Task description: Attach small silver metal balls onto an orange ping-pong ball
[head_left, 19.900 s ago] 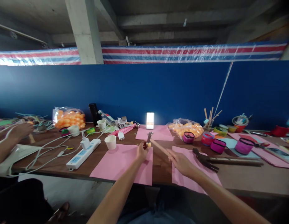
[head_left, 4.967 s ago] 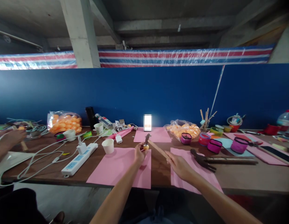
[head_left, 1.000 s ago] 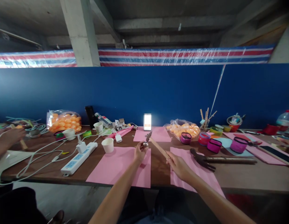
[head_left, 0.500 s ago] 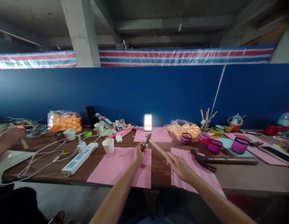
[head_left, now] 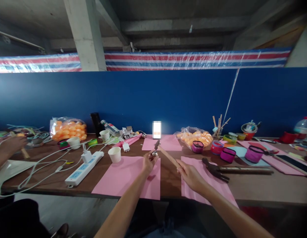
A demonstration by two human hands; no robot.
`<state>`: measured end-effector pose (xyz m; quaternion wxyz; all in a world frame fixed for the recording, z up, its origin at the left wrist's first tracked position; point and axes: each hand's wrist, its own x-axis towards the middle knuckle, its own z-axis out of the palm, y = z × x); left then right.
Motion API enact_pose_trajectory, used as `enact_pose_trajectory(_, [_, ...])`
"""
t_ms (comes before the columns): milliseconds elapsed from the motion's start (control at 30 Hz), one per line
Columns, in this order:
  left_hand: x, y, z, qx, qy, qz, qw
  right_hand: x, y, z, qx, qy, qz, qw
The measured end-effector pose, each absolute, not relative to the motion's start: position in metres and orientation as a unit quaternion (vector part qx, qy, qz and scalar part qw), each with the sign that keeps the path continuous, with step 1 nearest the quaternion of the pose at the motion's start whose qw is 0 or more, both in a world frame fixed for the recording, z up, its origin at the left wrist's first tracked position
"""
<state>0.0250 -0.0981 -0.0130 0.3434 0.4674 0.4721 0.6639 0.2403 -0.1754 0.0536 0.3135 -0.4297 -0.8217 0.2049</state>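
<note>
Far left there's someone else's hand (head_left: 15,145), blurry and chopped off by the frame edge, with a wooden stick (head_left: 25,152) poking out below it. Next is a clear bag of orange balls (head_left: 69,129), its lower front partly blocked by a paper cup (head_left: 73,142). A white power strip (head_left: 84,168) sits among loose cables. Another white cup (head_left: 115,154) stands by the corner of the left pink sheet (head_left: 121,178), and I can't see what's inside it.

The person's left hand (head_left: 148,162) is held over that sheet, fingers clamped on a shiny round metal piece (head_left: 154,154). Only the top of it shows, so no clue about its underside. Right by it is the head of a small hammer (head_left: 169,157); can't tell if the two are touching. The right hand (head_left: 187,170) has its fingers wrapped around the wooden handle, so the end of it is hidden.

Behind them there's a bright upright screen (head_left: 156,130), pixelated, totally unreadable. The right pink sheet (head_left: 199,164) is partly covered by the right forearm and a dark claw hammer (head_left: 245,170). Far right, a phone (head_left: 295,164) and a clear bottle (head_left: 303,127) both get cut off at the edge.
</note>
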Motion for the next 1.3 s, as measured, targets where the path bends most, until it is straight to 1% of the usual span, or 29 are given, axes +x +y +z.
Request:
enact_pose_trajectory(233, [0.0248,-0.1003,-0.0120,0.470,0.481,0.657,0.341,0.2402,-0.1786,0.0517,-0.431,-0.829,0.203,0.291])
enact_pose_trajectory(400, [0.0256,-0.1018,-0.0109,0.470,0.483,0.657,0.338,0.2403,-0.1764,0.0501,-0.431,-0.823,0.198,0.314])
enact_pose_trajectory(567, [0.0248,-0.1016,-0.0107,0.481,0.478,0.651,0.340,0.2403,-0.1761,0.0495,-0.429,-0.833,0.194,0.292])
enact_pose_trajectory(700, [0.0248,-0.1013,-0.0099,0.474,0.481,0.656,0.337,0.2391,-0.1751,0.0498,-0.430,-0.826,0.189,0.311])
enact_pose_trajectory(833, [0.0255,-0.1018,-0.0091,0.476,0.480,0.654,0.338,0.2391,-0.1742,0.0510,-0.429,-0.833,0.197,0.289])
enact_pose_trajectory(967, [0.0257,-0.1011,-0.0098,0.472,0.485,0.655,0.337,0.2398,-0.1751,0.0525,-0.431,-0.823,0.199,0.312])
enact_pose_trajectory(1133, [0.0249,-0.1025,-0.0091,0.467,0.494,0.651,0.338,0.2404,-0.1767,0.0511,-0.433,-0.831,0.196,0.290])
enact_pose_trajectory(1300, [0.0269,-0.1062,-0.0054,0.450,0.492,0.660,0.347,0.2415,-0.1762,0.0472,-0.437,-0.823,0.195,0.304])
